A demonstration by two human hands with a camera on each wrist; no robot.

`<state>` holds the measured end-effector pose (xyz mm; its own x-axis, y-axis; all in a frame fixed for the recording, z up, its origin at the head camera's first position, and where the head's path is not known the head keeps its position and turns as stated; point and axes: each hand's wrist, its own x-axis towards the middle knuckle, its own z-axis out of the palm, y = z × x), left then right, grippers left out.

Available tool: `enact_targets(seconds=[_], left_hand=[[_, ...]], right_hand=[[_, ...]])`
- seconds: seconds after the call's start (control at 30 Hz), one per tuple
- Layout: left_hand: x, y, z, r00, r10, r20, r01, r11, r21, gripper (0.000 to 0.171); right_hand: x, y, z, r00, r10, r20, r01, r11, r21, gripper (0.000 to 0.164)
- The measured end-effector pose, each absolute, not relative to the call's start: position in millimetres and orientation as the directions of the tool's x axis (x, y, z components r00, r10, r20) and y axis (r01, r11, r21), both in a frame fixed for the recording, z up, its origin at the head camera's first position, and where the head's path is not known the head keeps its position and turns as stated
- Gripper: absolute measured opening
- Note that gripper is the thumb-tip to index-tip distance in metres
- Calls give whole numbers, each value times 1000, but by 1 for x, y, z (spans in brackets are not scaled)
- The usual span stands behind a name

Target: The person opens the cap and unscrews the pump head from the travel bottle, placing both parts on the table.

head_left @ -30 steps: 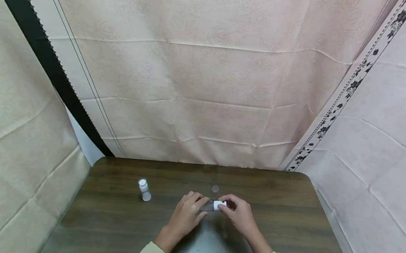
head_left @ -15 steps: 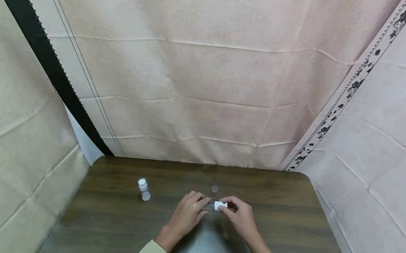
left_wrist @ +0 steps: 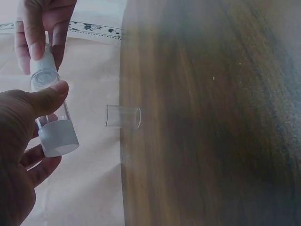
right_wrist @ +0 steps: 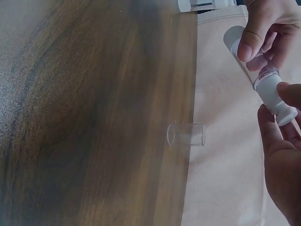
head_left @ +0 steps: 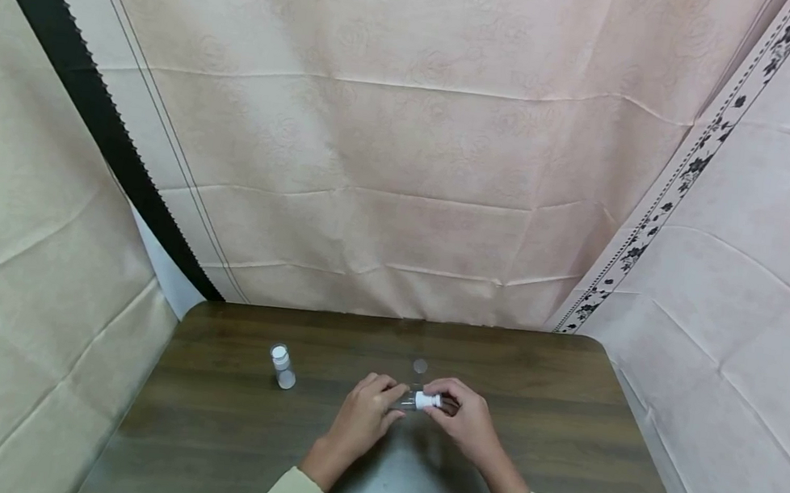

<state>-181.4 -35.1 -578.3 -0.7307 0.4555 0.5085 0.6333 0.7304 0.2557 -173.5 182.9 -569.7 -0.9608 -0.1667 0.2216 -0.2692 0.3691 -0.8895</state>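
Observation:
My left hand [head_left: 361, 413] grips the clear body of a small pump bottle [left_wrist: 59, 137], which has a white base. The bottle lies tilted between both hands, above the table. At its other end, the thumb and fingers of my right hand [head_left: 470, 426] pinch the white pump top [right_wrist: 269, 89]. In both wrist views the top sits at the bottle's neck, inside a clear rim. Beyond the hands, a clear cylindrical cap [left_wrist: 123, 117] stands on the table, apart from the bottle.
A second small bottle [head_left: 282, 367] with a white top stands on the wooden table [head_left: 214, 421], to the left of the hands. Pale cloth [head_left: 390, 156] hangs behind the table's far edge and along both sides.
The fingers of my right hand have shifted slightly on the white pump top, and more of its narrow end shows. My left hand stays in place on the bottle.

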Motion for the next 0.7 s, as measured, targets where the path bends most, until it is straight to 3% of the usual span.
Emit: enact_targets(seconds=[0.37, 0.53, 0.7], left_hand=[[-182, -36, -582, -690, 454, 564, 653, 726, 214, 40], [-182, -37, -583, -679, 449, 580, 655, 728, 204, 42], [-181, -37, -582, -680, 453, 577, 656, 728, 200, 41]], right_hand=[[-173, 180, -567, -963, -163, 215, -258, 322, -911, 22], [-175, 178, -564, -979, -109, 172, -202, 403, -893, 30], [-178, 176, -564, -993, -76, 93, -119, 526, -842, 25]])
